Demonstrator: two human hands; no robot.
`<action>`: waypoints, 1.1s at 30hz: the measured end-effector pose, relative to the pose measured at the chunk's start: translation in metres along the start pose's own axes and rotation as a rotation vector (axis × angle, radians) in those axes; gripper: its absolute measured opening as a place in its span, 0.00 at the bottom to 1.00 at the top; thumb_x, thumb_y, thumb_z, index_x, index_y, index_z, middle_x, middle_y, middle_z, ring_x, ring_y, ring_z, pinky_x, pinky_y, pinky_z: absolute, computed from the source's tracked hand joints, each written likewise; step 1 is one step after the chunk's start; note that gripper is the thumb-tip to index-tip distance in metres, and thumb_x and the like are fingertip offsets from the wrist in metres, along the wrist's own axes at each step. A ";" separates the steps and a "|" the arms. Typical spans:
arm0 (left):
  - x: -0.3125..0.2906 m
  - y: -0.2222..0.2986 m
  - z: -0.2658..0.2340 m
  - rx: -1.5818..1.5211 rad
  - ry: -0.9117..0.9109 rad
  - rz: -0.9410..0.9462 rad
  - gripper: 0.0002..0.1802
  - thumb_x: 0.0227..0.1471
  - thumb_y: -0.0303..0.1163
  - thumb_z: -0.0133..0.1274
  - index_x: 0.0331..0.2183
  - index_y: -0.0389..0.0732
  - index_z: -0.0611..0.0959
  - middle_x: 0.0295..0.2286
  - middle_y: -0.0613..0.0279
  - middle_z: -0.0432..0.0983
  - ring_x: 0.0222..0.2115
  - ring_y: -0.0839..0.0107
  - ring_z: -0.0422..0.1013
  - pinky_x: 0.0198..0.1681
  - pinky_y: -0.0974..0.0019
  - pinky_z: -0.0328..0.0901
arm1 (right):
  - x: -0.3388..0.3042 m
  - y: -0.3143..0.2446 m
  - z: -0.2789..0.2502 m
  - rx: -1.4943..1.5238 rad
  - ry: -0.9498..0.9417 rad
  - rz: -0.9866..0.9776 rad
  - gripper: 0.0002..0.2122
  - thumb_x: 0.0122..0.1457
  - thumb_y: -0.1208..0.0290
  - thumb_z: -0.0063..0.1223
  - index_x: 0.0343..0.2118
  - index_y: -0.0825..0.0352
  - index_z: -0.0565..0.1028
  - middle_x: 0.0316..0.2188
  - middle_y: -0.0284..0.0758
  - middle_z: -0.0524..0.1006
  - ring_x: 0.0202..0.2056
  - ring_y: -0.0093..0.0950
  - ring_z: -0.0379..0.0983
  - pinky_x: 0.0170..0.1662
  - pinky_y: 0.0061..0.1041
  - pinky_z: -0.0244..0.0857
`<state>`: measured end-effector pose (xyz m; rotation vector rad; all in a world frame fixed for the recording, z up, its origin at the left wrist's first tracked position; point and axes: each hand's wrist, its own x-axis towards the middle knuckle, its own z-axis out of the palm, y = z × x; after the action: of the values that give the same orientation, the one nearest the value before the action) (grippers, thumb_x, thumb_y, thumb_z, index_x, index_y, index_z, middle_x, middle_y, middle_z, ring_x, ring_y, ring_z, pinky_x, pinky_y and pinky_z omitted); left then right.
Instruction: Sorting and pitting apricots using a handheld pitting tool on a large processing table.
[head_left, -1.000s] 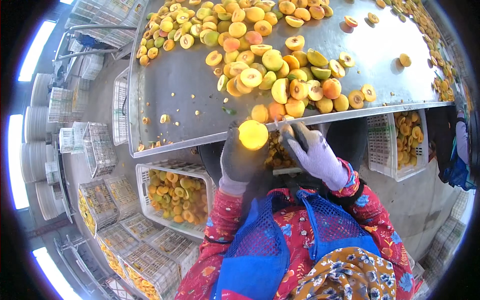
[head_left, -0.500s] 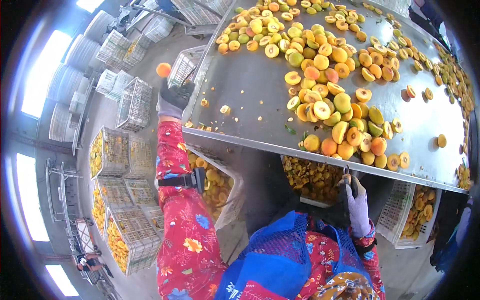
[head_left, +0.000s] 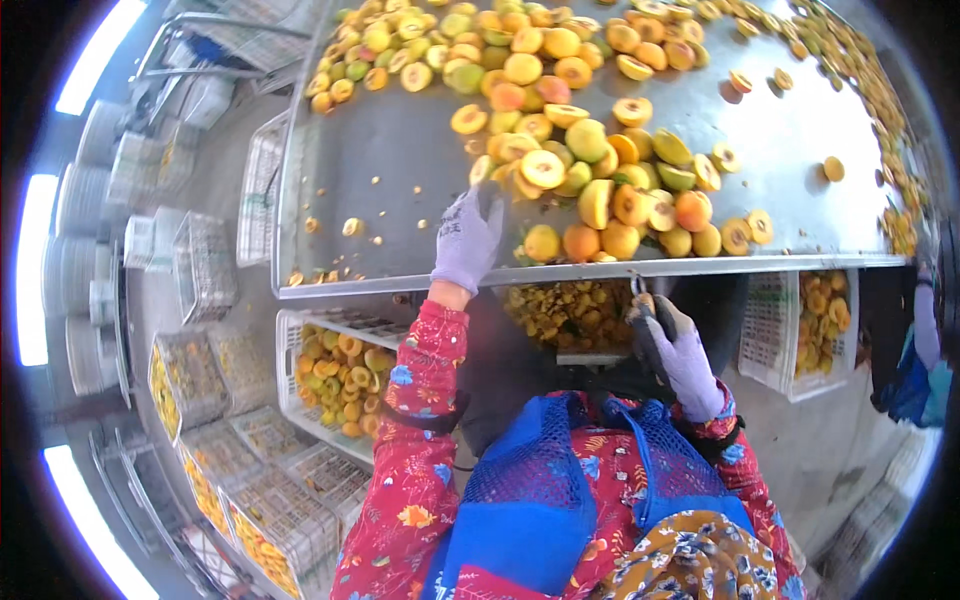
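Note:
On the metal table (head_left: pixel 375 215) lies a heap of yellow-orange stone fruit that looks like peaches, many cut in half with the pit showing. My left hand (head_left: pixel 468 240), in a lavender glove, reaches over the near edge to the left side of the heap. Its fingers are apart, close to a peach half (head_left: pixel 541 169), and no fruit shows in its grasp. At the table's front edge, my right hand (head_left: pixel 688 360), gloved in lavender and black, is closed round a small hand tool with a looped metal tip (head_left: pixel 637 285). Its fingers hide most of the handle.
Under the table are a tub of cut fruit pieces (head_left: pixel 580 318) and a white crate (head_left: pixel 768 330) at right. A fruit-filled crate (head_left: pixel 345 375) stands left of my legs. Stacked crates (head_left: pixel 285 500) fill the left floor. Another person's sleeve (head_left: pixel 925 325) shows at far right.
My left hand has come back from beyond the table's left edge, where an orange fruit was in the air beside it, to the heap. My right hand keeps the tool; the view has shifted.

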<state>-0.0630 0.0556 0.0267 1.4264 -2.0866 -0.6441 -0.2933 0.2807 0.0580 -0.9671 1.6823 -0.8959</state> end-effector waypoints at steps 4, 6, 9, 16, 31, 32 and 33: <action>-0.001 0.048 0.019 0.418 -0.456 -0.113 0.31 0.49 0.47 0.57 0.49 0.36 0.73 0.44 0.45 0.74 0.46 0.50 0.71 0.48 0.52 0.67 | -0.005 0.014 0.001 0.004 0.021 -0.089 0.09 0.65 0.69 0.47 0.40 0.69 0.73 0.24 0.31 0.72 0.26 0.19 0.67 0.28 0.21 0.60; -0.006 0.043 0.034 0.469 -0.496 -0.093 0.36 0.48 0.48 0.58 0.52 0.34 0.69 0.45 0.40 0.73 0.49 0.47 0.68 0.51 0.54 0.65 | -0.008 0.014 0.001 0.010 0.021 -0.150 0.10 0.66 0.67 0.46 0.39 0.69 0.72 0.21 0.25 0.68 0.22 0.13 0.61 0.24 0.17 0.57; 0.001 0.025 0.032 0.289 -0.498 0.059 0.38 0.45 0.46 0.60 0.51 0.32 0.68 0.43 0.38 0.73 0.47 0.45 0.69 0.51 0.52 0.64 | -0.012 0.005 -0.007 -0.042 -0.022 -0.037 0.11 0.62 0.68 0.49 0.42 0.70 0.72 0.32 0.49 0.78 0.38 0.46 0.76 0.37 0.35 0.67; -0.008 -0.009 0.014 -0.063 -0.341 -0.175 0.28 0.47 0.36 0.57 0.49 0.34 0.70 0.42 0.47 0.75 0.36 0.53 0.75 0.43 0.59 0.71 | -0.015 0.014 -0.004 -0.071 -0.015 -0.121 0.11 0.62 0.67 0.48 0.40 0.71 0.70 0.31 0.50 0.78 0.37 0.47 0.76 0.37 0.35 0.67; -0.158 -0.059 -0.189 0.174 -0.459 -0.137 0.16 0.54 0.35 0.52 0.42 0.38 0.79 0.39 0.50 0.76 0.35 0.55 0.74 0.38 0.55 0.69 | -0.008 0.004 -0.005 0.003 -0.099 -0.070 0.10 0.63 0.67 0.48 0.39 0.70 0.71 0.28 0.47 0.77 0.30 0.40 0.76 0.34 0.33 0.67; -0.168 -0.071 -0.200 0.736 -0.519 0.162 0.15 0.57 0.35 0.49 0.44 0.38 0.79 0.42 0.49 0.74 0.37 0.56 0.73 0.39 0.55 0.68 | -0.007 0.002 -0.006 0.003 -0.110 -0.063 0.10 0.63 0.67 0.48 0.39 0.70 0.71 0.28 0.48 0.77 0.31 0.42 0.76 0.34 0.33 0.67; -0.171 -0.087 -0.197 0.738 -0.518 0.159 0.15 0.57 0.35 0.49 0.44 0.38 0.79 0.42 0.49 0.74 0.37 0.56 0.73 0.39 0.55 0.68 | -0.006 0.005 -0.006 0.004 -0.112 -0.065 0.10 0.63 0.67 0.48 0.39 0.70 0.71 0.28 0.48 0.77 0.31 0.42 0.76 0.34 0.33 0.67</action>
<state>0.1783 0.1698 0.0915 1.5338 -3.0233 -0.1718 -0.2982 0.2885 0.0576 -1.0558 1.5615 -0.8711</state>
